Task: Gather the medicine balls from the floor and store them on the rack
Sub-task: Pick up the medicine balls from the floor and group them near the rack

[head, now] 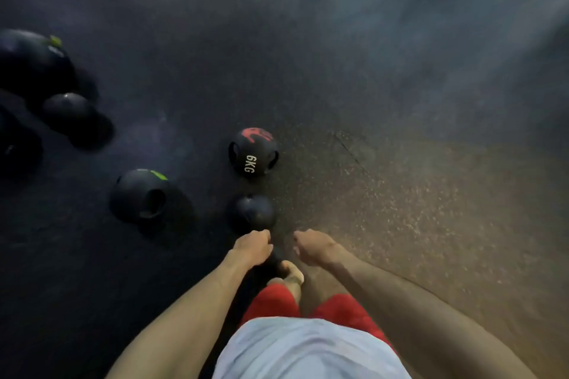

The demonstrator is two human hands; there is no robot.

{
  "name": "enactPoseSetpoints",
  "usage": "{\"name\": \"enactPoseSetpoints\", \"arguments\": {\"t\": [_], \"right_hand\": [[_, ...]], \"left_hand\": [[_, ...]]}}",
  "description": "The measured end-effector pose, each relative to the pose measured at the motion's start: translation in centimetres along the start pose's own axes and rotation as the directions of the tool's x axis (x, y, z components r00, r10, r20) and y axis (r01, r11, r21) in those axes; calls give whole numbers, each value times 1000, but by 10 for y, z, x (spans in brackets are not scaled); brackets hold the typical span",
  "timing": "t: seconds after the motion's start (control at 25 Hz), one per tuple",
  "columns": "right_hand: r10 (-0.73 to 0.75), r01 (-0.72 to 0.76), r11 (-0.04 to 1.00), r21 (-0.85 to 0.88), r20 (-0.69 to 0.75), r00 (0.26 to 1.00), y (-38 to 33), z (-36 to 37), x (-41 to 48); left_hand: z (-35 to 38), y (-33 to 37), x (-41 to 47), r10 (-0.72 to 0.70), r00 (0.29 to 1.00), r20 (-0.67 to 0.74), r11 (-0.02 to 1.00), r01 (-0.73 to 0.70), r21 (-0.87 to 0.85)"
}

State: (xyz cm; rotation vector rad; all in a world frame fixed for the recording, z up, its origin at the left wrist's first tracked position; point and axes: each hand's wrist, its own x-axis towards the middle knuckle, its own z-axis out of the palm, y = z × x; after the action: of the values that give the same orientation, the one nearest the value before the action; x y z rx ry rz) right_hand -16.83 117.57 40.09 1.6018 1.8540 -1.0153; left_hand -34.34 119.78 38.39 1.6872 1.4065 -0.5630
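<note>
Speckled rubber gym floor (400,209) | black 6KG medicine ball (253,151), red marking, twin grip holes, ahead of you | your left hand (251,248) and right hand (312,246) loosely curled, empty

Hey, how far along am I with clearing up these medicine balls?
Nothing looks done yet, and no rack is in view. The left hand and right hand hold nothing. On the floor to gather: the 6KG ball, the small ball, the green-marked ball and a cluster of dark balls at far left.
</note>
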Motion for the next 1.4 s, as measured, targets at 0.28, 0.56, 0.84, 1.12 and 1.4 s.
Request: {"name": "enactPoseSetpoints", "arguments": {"t": [0.28, 0.56, 0.84, 1.12, 1.4], "right_hand": [[-222, 295, 893, -339, 238, 946, 5, -75, 77], [-366, 606, 626, -491, 501, 784, -19, -121, 165], [-322, 755, 355, -551, 686, 652, -12, -126, 255], [-282, 718, 379, -584, 666, 691, 26, -33, 409], [-356, 716, 329, -615, 622, 698, 61, 75, 527]], "left_hand": [[-19, 4, 22, -270, 960, -78, 894, 219, -392], [-13, 10, 41, -619, 785, -2, 532, 417, -737], [5, 28, 128, -738, 647, 188, 82, 364, -928], [87, -8, 295, -734, 624, 270, -146, 243, -959], [188, -51, 406, -755, 556, 348, -284, 201, -937]]}}
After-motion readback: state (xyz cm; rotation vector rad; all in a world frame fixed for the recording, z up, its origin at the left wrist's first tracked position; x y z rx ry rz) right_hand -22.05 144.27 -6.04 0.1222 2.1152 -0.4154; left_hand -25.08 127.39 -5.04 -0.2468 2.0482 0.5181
